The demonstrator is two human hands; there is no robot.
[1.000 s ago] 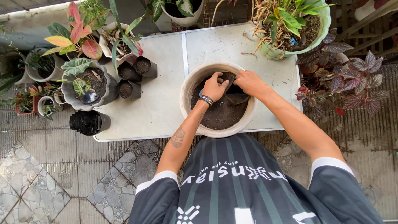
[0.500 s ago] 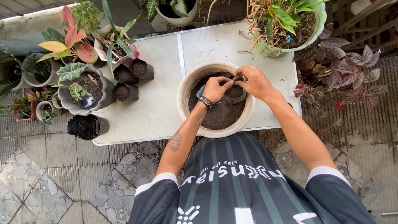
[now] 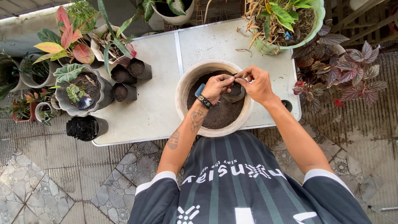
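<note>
Two hands meet over the big cream-coloured pot [image 3: 181,89] at the centre of the frame, which sits on the pale worktop [image 3: 157,95] and is filled well up with dark soil [image 3: 219,114]. Between them they hold a small black nursery bag [image 3: 234,92], lifted just above the soil near the pot's upper rim. The left hand [image 3: 215,86] pinches the bag's rim from the left side of the frame, fingers closed narrowly on the thin plastic; the right hand [image 3: 258,83] does the same from the right, thumb and forefinger tight on the opposite edge. Held this way, by both sides of its mouth, the limp bag stays open and upright, which it likely could not do alone, and any soil that spills falls back into the pot beneath. A blue handle [image 3: 200,89] pokes out beside the left wrist; whether the left hand also grips it I cannot tell.

Toward the left of the worktop three more black bags [image 3: 126,76], already packed with soil, stand close together beside a grey pot with a broad-leaved plant [image 3: 81,91]. A stack of empty black bags [image 3: 85,127] lies at the lower left edge. Leafy potted plants crowd the upper frame and the right side.
</note>
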